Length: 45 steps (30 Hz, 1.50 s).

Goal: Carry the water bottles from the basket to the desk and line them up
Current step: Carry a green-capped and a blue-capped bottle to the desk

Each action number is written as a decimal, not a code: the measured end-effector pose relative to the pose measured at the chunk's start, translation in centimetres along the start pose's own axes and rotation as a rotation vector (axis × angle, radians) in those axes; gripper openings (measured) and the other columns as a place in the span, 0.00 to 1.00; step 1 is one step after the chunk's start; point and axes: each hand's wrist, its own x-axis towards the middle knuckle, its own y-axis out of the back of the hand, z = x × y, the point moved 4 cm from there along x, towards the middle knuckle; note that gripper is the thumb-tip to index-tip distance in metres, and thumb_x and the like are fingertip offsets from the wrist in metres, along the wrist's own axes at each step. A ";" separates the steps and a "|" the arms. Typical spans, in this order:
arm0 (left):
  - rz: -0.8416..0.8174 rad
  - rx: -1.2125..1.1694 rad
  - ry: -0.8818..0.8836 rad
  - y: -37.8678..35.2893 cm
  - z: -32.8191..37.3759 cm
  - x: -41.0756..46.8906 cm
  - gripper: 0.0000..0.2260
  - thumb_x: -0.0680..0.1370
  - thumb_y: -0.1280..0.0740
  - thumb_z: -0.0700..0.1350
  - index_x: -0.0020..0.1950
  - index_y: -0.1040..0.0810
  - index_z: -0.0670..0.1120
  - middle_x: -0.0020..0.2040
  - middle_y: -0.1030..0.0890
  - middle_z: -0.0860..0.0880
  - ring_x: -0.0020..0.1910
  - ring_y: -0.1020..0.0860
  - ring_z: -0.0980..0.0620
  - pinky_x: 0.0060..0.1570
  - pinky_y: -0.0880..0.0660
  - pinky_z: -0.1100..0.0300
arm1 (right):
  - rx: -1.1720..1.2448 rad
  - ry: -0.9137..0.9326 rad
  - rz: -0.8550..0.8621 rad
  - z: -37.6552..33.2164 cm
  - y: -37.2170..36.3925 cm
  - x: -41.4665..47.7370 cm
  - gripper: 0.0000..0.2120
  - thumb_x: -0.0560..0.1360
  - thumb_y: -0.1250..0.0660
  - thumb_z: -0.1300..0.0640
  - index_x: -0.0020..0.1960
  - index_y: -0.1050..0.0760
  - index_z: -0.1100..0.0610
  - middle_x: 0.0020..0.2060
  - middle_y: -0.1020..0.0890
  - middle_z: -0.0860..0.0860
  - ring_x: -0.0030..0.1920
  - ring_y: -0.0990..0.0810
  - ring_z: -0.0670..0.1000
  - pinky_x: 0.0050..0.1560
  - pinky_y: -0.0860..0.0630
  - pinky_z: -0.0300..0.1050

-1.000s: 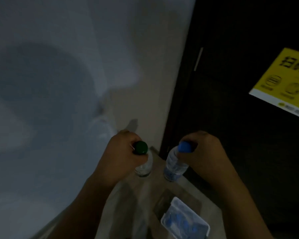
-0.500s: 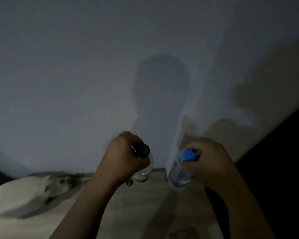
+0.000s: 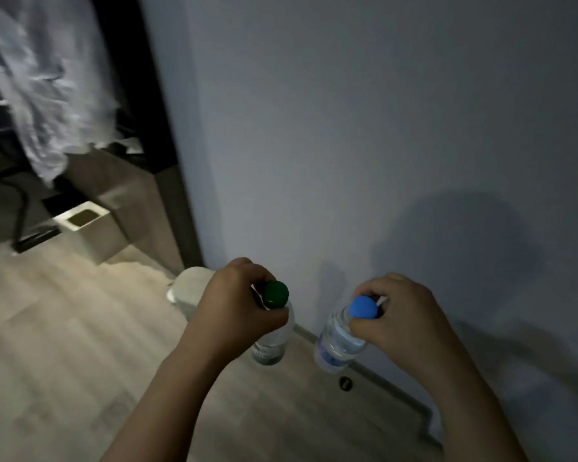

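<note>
I am mid-carry, walking with one bottle in each hand over a pale wood-grain plank floor (image 3: 64, 345) beside a plain grey-white wall (image 3: 381, 128). My left hand (image 3: 234, 308) has its fingers curled tight round the neck of a clear plastic water bottle with a round dark green cap (image 3: 271, 341), and the bottle hangs upright below my fist, off the floor. My right hand (image 3: 401, 321) pinches the neck of a clear plastic water bottle with a round bright blue cap (image 3: 337, 345) and a blue label; this one hangs tilted, its base swinging towards the other. The two bottles are near each other but apart.

The basket is not in view. At upper left I see dark furniture with thin metal legs, which may be the desk, though I cannot tell.

To do this step well, I judge I should keep both grips just under the caps, where the ridged collar stops the smooth, thin plastic from slipping, and level the blue-capped bottle before setting it down. The walls look soft and would dent if squeezed.

A white square-sided bin (image 3: 87, 225) and a rounded white object (image 3: 191, 288) stand on the floor ahead; I should steer clear of both.
</note>
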 end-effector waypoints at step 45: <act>0.629 0.120 0.841 39.0 -43.4 -5.7 0.12 0.66 0.25 0.45 0.47 0.20 0.49 0.44 0.25 0.54 0.39 0.24 0.57 0.40 0.22 0.63 | -0.036 0.896 -0.764 -54.3 -44.5 18.6 0.08 0.63 0.27 0.54 0.42 0.20 0.48 0.40 0.23 0.42 0.39 0.23 0.44 0.38 0.26 0.35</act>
